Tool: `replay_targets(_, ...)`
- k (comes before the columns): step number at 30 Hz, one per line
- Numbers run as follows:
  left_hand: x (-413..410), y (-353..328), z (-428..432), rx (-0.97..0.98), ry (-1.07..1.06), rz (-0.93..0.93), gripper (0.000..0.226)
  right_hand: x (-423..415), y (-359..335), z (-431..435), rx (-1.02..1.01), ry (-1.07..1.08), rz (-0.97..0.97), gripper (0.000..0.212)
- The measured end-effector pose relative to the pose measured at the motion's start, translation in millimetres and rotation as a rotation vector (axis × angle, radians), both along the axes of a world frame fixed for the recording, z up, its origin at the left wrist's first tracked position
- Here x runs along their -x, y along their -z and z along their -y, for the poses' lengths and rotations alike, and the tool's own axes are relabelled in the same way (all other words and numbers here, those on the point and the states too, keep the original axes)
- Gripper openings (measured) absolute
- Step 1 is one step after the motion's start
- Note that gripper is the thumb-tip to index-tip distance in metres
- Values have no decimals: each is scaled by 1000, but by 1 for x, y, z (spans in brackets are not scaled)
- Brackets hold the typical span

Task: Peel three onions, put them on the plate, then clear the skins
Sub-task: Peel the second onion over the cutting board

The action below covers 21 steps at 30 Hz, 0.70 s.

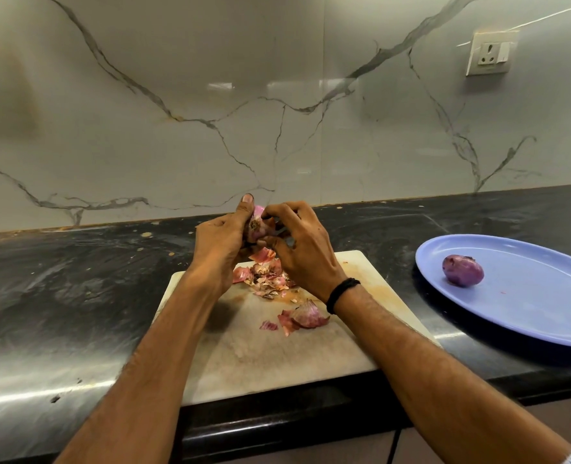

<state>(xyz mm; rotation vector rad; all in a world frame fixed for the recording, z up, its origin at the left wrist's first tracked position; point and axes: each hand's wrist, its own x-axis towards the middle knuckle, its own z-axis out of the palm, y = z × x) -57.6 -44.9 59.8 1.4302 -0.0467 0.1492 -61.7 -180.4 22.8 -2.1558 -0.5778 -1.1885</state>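
Note:
My left hand point(222, 244) grips a red onion point(256, 225) above the far edge of the pale cutting board point(277, 356). My right hand point(302, 249) pinches the onion's skin from the right side; a strip of skin hangs below it. Loose pink and brown skins point(267, 276) lie in a heap on the board under my hands. Larger skin pieces point(306, 316) lie nearer the board's middle. One peeled purple onion point(463, 270) sits on the blue plate point(528, 306) at the right.
The black stone counter point(76, 296) runs left and right, backed by a marble wall. A wall socket point(490, 53) is at the upper right. The counter's front edge lies just below the board.

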Motion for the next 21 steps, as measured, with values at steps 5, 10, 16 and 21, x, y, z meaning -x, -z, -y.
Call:
replay_targets(5,1,0,0,-30,-27,-6,41,2,-1,1,34,-11,6,34)
replay_targets(10,1,2,0,-67,-57,4,48,2,-1,2,52,-18,25,27)
replay_targets(16,-2,5,0,-104,-87,15,50,0,1,4,72,-36,27,22)
replay_targets(21,-3,3,0,-40,-116,14,42,-2,2,4,40,-11,47,9)
